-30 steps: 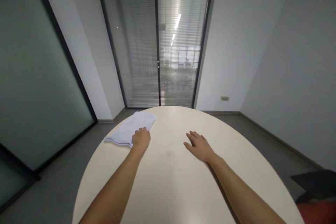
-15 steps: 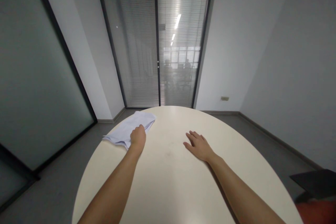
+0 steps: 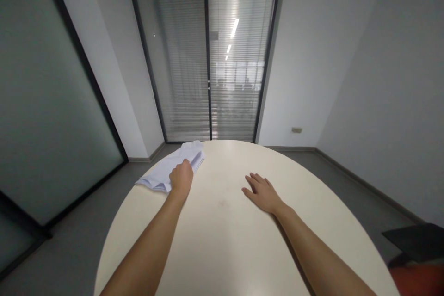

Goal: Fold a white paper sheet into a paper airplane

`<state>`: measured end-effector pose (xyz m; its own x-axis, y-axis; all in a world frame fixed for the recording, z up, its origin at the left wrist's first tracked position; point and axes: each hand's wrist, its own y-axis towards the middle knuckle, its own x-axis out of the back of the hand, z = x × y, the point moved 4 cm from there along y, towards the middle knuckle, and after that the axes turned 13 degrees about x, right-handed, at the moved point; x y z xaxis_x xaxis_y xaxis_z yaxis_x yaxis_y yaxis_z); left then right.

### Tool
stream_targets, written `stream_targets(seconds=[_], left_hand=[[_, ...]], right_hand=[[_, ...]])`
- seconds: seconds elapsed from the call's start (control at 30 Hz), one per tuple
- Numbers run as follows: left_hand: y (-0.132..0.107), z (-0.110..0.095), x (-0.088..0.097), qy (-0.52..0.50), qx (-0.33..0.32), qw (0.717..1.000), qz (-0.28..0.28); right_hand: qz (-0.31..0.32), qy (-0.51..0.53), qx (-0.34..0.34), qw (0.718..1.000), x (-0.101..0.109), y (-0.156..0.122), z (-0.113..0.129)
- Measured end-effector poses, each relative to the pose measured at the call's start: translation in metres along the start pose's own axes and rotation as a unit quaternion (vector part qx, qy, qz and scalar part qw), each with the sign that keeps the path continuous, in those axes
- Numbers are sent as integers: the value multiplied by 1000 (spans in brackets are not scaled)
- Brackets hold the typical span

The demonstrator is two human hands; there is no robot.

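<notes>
A pale bluish-white cloth (image 3: 157, 173), folded in layers and creased, lies at the far left of the round table, along its rim. My left hand (image 3: 181, 178) is closed on the cloth's near right part, the fingers curled in with the grip partly hidden behind the knuckles. Right of the middle, my right hand (image 3: 262, 193) rests palm down on the cream tabletop (image 3: 222, 240). Its fingers are spread, the thumb stands apart, and it holds nothing.
Beyond the table is a dark-framed glass door (image 3: 208, 64) with blinds. A frosted glass panel (image 3: 52, 101) stands on the left. At the lower right are a dark flat object (image 3: 414, 240) and something red (image 3: 418, 280) beside the table edge.
My left hand has shifted slightly away from me, and the cloth's far edge has been pushed up and bunched toward the table rim. The right hand stays where it was.
</notes>
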<state>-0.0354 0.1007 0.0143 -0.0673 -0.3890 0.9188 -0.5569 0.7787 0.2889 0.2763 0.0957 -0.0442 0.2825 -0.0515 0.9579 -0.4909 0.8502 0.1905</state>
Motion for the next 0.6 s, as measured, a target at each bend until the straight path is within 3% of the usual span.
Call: stream_targets(seconds=[0.2,0.33,0.5,0.6], left_hand=[[-9,-20,21,-67,-51,996,-28],[-40,-53,34,-93,-211,973,-24],[-85,-80,23,-58,-311,945,84],[-112,-89,14,-58,-375,914,142]], right_hand=[[-7,4,3,1000,0,1,1],[-47,40,1,998,2,4,-1],[-223,143,-79,961,23,0,-10],[-333,127,-93,930,47,-9,-6]])
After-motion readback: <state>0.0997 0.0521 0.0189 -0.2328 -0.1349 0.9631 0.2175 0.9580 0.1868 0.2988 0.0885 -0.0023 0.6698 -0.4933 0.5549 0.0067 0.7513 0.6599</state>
